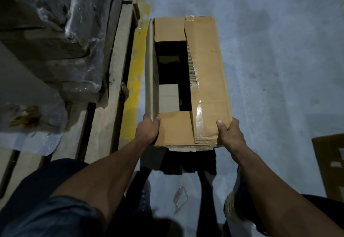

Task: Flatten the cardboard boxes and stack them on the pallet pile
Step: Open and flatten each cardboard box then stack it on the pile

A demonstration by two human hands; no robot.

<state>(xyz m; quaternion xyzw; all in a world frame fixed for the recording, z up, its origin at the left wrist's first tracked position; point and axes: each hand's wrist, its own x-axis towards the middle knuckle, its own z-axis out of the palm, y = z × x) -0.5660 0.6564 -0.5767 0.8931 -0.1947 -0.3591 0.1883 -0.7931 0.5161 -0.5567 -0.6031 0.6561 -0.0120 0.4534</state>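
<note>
A long brown cardboard box (206, 73) sits upright on the grey floor in the middle of the view, its top partly open with a dark gap between the flaps. My left hand (148, 129) grips the near left corner, thumb over the upright left flap. My right hand (229, 131) grips the near right corner, thumb on the taped right flap. The wooden pallet (111, 80) lies to the left, bearing plastic-wrapped bundles (61, 37).
A yellow floor line (134, 76) runs between the pallet and the box. A flat piece of cardboard (329, 164) lies at the right edge. A scrap of clear tape (179, 198) is on the floor between my feet. Open grey floor spreads to the right.
</note>
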